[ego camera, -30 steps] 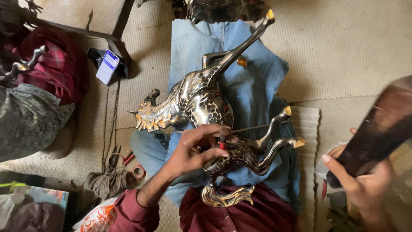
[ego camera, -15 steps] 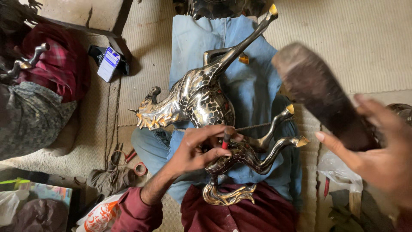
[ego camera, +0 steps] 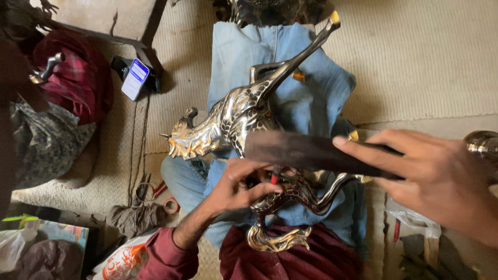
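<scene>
polished silver-and-gold metal horse figure [ego camera: 233, 119] lies on blue denim cloth [ego camera: 306, 88] across the lap. left hand [ego camera: 236, 186] is clamped on a thin red-tipped tool [ego camera: 273, 179] at the figure's rear body. right hand [ego camera: 436, 179], right of the figure, grips a dark flat block [ego camera: 306, 153] over its middle. a white-and-blue rectangular package [ego camera: 135, 78] lies left of the figure; an orange-and-white bag [ego camera: 122, 262] below-left.

A floor-level craft workshop: woven mat [ego camera: 415, 67], scattered pliers [ego camera: 148, 189], polished metal horse figure [ego camera: 244, 116]
</scene>
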